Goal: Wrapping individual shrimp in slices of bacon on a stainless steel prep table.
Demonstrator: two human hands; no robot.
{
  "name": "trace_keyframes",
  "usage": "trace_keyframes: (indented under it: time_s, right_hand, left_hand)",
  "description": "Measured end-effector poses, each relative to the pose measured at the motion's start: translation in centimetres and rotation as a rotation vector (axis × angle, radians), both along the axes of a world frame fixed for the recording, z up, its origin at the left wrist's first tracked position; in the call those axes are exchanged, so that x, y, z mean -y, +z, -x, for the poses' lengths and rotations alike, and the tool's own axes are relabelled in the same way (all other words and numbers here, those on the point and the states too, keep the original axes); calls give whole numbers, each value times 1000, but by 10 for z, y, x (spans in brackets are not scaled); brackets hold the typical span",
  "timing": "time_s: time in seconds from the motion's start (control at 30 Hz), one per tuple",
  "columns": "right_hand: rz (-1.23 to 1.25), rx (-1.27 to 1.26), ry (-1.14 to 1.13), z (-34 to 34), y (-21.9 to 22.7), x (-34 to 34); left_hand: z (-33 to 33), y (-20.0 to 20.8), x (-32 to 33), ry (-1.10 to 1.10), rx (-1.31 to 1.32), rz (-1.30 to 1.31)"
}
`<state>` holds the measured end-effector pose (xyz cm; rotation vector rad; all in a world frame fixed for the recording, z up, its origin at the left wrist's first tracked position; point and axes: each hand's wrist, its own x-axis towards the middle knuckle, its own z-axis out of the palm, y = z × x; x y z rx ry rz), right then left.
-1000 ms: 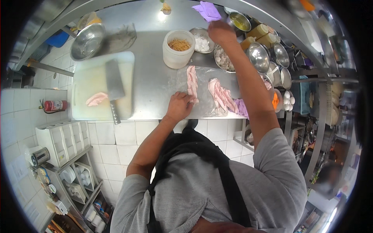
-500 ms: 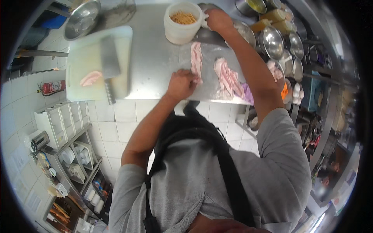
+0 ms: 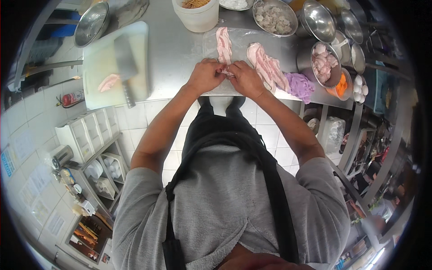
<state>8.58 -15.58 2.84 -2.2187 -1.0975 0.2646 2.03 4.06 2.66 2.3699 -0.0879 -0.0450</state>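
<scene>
A strip of bacon (image 3: 223,42) lies lengthwise on a clear plastic sheet over the steel table. At its near end my left hand (image 3: 206,76) is closed, thumb and fingers pinching the strip. My right hand (image 3: 245,78) meets it from the other side, its fingers closed on the same end. Something small and pale shows between the fingertips, mostly hidden. To the right of my right hand lie more overlapping bacon slices (image 3: 265,65). A metal bowl of pale, shrimp-like pieces (image 3: 275,19) stands beyond them.
On the left a cutting board (image 3: 92,63) holds a cleaver (image 3: 125,58) and a meat slice (image 3: 108,83). A white tub (image 3: 198,20) of thin sticks stands ahead. To the right are a purple cloth (image 3: 300,86), a pot of meat chunks (image 3: 310,67), an orange-filled container (image 3: 343,85) and eggs (image 3: 360,89).
My right hand has come back from the bowls behind the tub to the bacon's near end, beside my left hand. The view has shifted, showing the bowls at the right more fully.
</scene>
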Motion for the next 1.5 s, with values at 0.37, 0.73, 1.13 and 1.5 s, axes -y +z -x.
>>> trace_keyframes:
  time_s: [0.37,0.73,1.13,1.5]
  right_hand:
    - [234,-191,52,-29,10,-19]
    - [259,-83,43,-35,27,-1]
    - [15,74,71,-32,8,-10]
    - [92,-57,3,-51,19,-16]
  left_hand:
    - [10,4,10,186,75,194]
    - [-2,5,0,110,13,120]
    - [-9,0,-9,87,7,180]
    - [-19,-8,-9,115,151,113]
